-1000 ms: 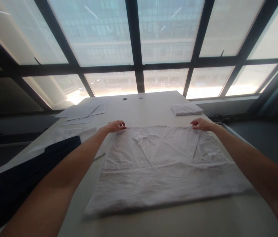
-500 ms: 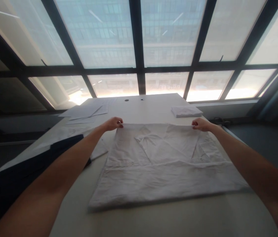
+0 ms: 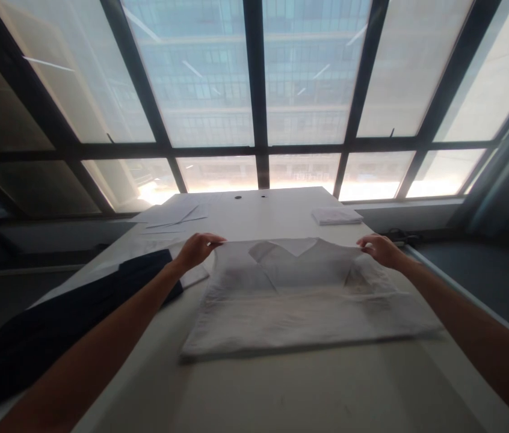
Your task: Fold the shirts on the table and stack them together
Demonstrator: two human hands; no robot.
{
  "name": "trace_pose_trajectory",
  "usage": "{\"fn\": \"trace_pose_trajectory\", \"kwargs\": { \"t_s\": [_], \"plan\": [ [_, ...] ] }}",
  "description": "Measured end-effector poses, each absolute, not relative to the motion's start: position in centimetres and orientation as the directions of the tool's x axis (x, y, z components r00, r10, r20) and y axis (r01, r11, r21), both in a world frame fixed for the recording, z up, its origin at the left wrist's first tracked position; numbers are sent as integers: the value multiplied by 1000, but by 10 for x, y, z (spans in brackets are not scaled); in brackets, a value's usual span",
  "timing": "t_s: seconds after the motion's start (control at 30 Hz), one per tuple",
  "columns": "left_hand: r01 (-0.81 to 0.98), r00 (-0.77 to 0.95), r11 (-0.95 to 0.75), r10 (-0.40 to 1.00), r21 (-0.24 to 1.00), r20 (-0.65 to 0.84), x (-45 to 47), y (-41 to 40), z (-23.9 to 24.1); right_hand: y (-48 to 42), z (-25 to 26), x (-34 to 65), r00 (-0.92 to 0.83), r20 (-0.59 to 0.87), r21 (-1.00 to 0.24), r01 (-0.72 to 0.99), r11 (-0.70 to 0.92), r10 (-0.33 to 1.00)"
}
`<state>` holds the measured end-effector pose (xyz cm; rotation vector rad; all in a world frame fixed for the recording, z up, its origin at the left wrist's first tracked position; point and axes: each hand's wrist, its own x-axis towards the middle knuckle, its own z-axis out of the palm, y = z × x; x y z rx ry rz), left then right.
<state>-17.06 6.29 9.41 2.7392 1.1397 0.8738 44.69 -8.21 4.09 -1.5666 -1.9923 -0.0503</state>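
Note:
A white shirt (image 3: 299, 307), slightly blurred, is spread in a wide folded shape between my arms. Its far edge is stretched taut, with a V-shaped dip near the middle. My left hand (image 3: 198, 249) pinches the far left corner between thumb and fingers. At the far right corner my right hand (image 3: 381, 249) grips the cloth the same way. The shirt's near edge hangs or rests low over the white table (image 3: 254, 391); whether it touches the surface I cannot tell.
Dark navy cloth (image 3: 101, 300) lies left, partly behind my left forearm. Sheets of paper (image 3: 175, 213) lie on the far left of the table. A folded white cloth (image 3: 336, 216) sits at the far right. Large windows (image 3: 209, 78) stand behind the table.
The view has tilted up a little. Both hands still grip the shirt's corners. Its near edge has shifted away from me, and a V-shaped dip now shows in the far edge.

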Motion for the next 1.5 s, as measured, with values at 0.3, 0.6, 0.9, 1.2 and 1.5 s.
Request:
{"fn": "trace_pose_trajectory", "kwargs": {
  "t_s": [0.3, 0.6, 0.9, 1.2, 1.5],
  "plan": [
    [594, 594, -754, 646, 279, 481, -191, -10, 54, -136, 6, 431, -153, 545, -195, 933, 302, 824],
    [564, 694, -794, 605, 227, 390, -198, -48, 34, -159, -15, 428, -160, 534, -139, 952, 273, 830],
    [567, 748, -807, 588, 163, 308, -198, -57, 27, -165, -17, 426, -168, 457, -117, 962, 246, 874],
    [603, 754, -797, 557, -30, 347, -194, -58, 33, -166, -9, 414, -98, 456, 4, 994, 108, 884],
    [611, 744, -781, 622, 128, 243, -200, -53, 43, -165, -10, 416, -77, 424, -14, 996, 91, 902]
  ]
}}
